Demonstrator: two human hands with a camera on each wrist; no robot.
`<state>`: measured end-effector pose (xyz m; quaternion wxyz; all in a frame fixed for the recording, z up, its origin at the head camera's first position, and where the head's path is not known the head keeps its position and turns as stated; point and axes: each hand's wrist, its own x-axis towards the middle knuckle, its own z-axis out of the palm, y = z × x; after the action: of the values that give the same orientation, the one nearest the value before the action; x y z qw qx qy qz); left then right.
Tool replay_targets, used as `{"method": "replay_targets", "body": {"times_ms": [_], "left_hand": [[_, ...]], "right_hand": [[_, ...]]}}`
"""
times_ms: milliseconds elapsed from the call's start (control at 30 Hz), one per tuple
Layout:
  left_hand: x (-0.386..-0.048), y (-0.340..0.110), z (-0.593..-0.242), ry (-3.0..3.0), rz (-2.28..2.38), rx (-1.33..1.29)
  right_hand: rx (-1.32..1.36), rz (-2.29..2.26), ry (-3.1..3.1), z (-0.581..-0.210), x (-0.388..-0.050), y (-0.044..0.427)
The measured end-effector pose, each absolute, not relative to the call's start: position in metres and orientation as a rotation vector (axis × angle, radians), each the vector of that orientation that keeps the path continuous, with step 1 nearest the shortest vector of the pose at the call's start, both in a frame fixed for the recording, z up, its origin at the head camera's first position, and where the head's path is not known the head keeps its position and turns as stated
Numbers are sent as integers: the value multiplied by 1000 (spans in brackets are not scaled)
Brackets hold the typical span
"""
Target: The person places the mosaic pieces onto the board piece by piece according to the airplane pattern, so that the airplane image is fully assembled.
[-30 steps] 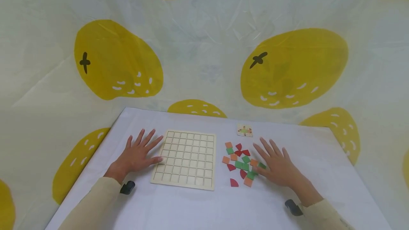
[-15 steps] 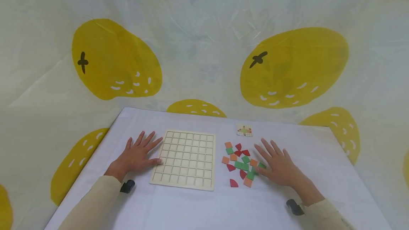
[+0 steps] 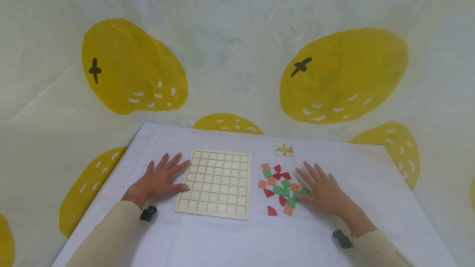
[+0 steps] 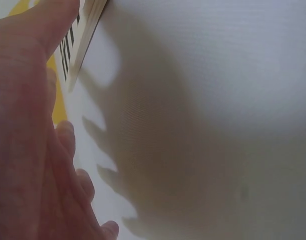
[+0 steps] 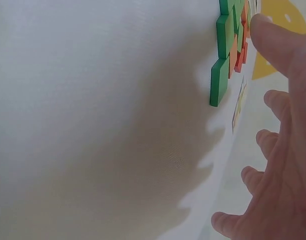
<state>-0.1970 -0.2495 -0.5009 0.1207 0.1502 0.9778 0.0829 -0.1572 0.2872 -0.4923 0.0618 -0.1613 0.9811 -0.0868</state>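
A pale wooden board [image 3: 213,184] with a grid of square cells lies on the white table. The left hand [image 3: 160,180], fingers spread, is at its left edge, the thumb reaching over the board's side; it holds nothing. Right of the board lie several loose flat pieces: green squares [image 3: 277,189], orange squares [image 3: 288,210] and red quarter-round ones [image 3: 272,211]. The right hand [image 3: 323,192] hovers or rests just right of them, fingers spread, its thumb by the green pieces. In the right wrist view a green piece [image 5: 219,82] lies below the hand [image 5: 280,165].
A small card [image 3: 284,149] printed with a coloured pattern on a grid lies behind the pieces, towards the back of the white table [image 3: 222,242]. Behind the table hangs a pale cloth [image 3: 237,52] with big yellow fruit shapes. Each wrist carries a black device.
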Motion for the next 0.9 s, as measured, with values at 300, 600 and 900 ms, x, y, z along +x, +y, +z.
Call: {"method": "replay_targets", "body": {"times_ms": [300, 600, 900], "left_hand": [[-200, -251, -501, 2821, 248, 422], [-201, -250, -498, 2798, 268, 414], [-204, -248, -499, 2766, 247, 371]], "right_hand": [[-467, -269, 2945, -494, -154, 290], [-460, -254, 2933, -494, -155, 293], [-459, -282, 2907, -496, -156, 294]]}}
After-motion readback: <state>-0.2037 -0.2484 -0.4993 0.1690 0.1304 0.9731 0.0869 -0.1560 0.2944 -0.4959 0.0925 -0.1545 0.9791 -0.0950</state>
